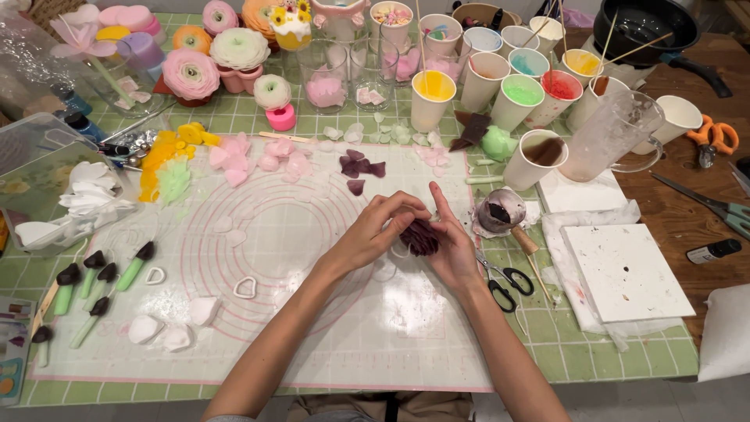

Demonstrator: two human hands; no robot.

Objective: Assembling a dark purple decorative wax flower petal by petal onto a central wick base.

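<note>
White mat w/ pink rings covers the table centre, paper cups of coloured stuff at the back. Over the mat, both hands meet on a dark purple flower — held just above the mat's right-centre. Left hand curled, fingertips pinching the flower's top edge. Right hand half-closed, cupping it from the side, index finger straight up. Scissors lie just beside the right wrist; loose purple petals further back.
</note>
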